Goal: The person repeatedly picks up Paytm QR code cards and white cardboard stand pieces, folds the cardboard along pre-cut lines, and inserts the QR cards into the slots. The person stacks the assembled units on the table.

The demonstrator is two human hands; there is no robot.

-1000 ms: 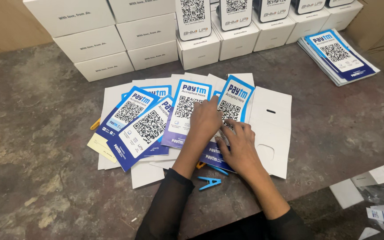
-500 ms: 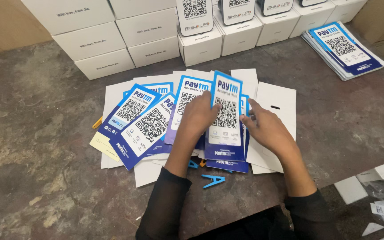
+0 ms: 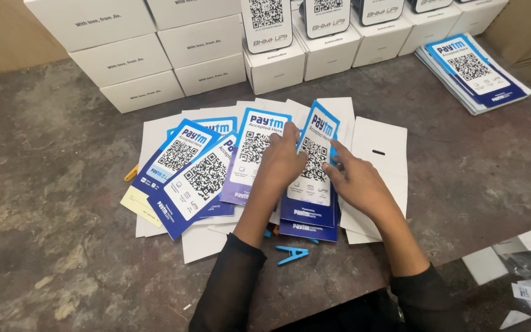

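I see glossy printed card (image 3: pixel 313 161) under both hands, stack beneath same sheen. Blank backing sheets (image 3: pixel 379 154) matt white paper. Counter (image 3: pixel 50 184) rough, stained stone. Boxes (image 3: pixel 145 74) along back edge smooth matt cardboard. Blue clip (image 3: pixel 292 254) plastic.

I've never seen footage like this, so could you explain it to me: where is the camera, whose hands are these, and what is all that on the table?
There is no machine here. The camera sits on a person's head and looks down at their own two bare hands. The left hand and the right hand both rest on a blue and white card that tops a small stack. More such cards are fanned out to the left over white sheets. All this lies on a worn grey table. A blue clip lies near the wrists. White boxes line the back edge, and another card pile sits at the far right.
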